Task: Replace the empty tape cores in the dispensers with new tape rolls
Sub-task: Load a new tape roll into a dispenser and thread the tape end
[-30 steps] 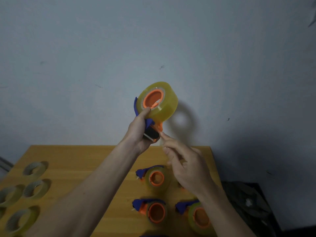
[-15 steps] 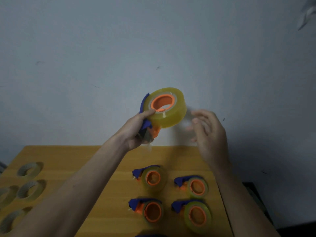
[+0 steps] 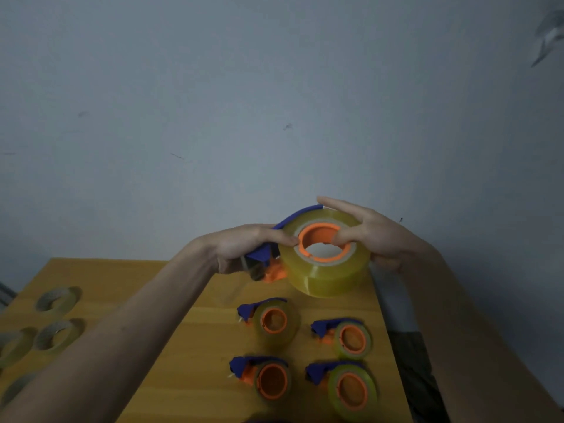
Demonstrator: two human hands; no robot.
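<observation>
Above the table (image 3: 128, 279), both hands (image 3: 244, 244) round a loaded dispenser (image 3: 323, 257)

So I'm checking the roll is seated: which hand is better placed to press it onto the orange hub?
The right hand: its fingers already lie across the tape roll, thumb at the hub. The left hand grips the dispenser handle.

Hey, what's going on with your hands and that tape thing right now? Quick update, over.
Left hand grips held dispenser. Right hand holds its tape roll, thumb at the orange hub. Four loaded dispensers below, nothing blocking.
</observation>
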